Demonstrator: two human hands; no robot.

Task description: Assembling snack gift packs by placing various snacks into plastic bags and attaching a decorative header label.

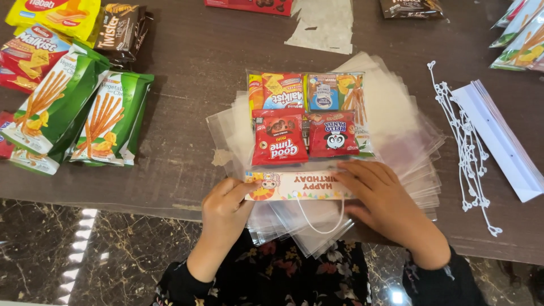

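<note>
Far left on the dark table [187, 62]: green stick-snack packs [85, 113], more red, yellow and brown packs behind them. Left hand [226, 207] pinches the left end of the paper header card [297, 186], thumb on top. Card tops a clear bag [309, 116] holding small snack packets: red cookie pouch, red panda-print pouch, cracker and milk packs above. Bag lies on a stack of empty clear bags [396, 141]. Right hand [385, 198] presses flat on the card's right end, possibly gripping its edge. White cord loop [320, 221] hangs below. Right: white looped cords [467, 147], white folded card stack [501, 139].
</note>
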